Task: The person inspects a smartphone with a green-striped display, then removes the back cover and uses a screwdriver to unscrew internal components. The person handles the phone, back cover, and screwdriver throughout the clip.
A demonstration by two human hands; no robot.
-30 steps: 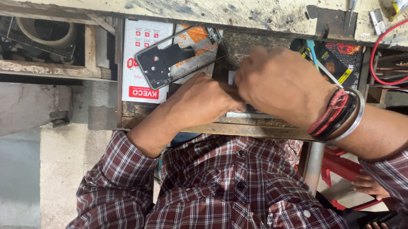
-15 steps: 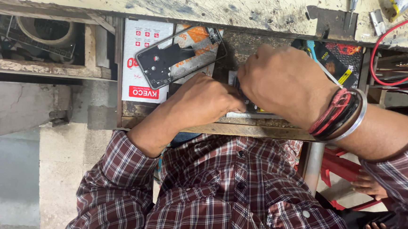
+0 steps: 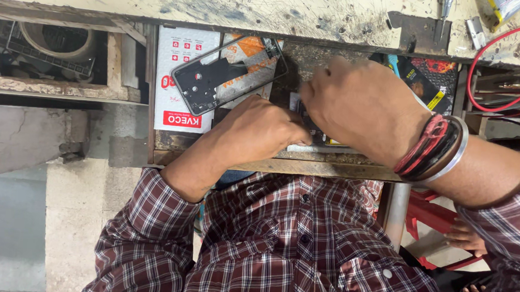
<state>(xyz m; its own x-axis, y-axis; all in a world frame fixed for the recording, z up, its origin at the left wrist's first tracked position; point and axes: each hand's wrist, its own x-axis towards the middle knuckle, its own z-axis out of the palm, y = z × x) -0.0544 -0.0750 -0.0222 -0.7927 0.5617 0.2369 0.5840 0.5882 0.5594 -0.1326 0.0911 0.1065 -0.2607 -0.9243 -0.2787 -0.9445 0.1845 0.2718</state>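
We looked down on a scarred, pale wooden table (image 3: 220, 5) with an open wooden drawer (image 3: 271, 163) pulled out beneath its edge, above our maroon plaid shirt (image 3: 290, 250). Inside the drawer, to the left, lay a white and red printed card box (image 3: 176, 87), and across it rested a dark, tilted phone frame with a bare back (image 3: 228, 75). Our right hand (image 3: 364, 107), with red and black thread bands and a silver bangle (image 3: 434, 147) at the wrist, curled down over a small flat grey device (image 3: 317, 145) in the drawer's middle. Our left hand (image 3: 261, 131) was bunched just beside it, fingers folded on the same device. We could not tell how firmly either hand held it, as the knuckles hid the fingertips. A red wire (image 3: 488, 52) looped over the table's right end.
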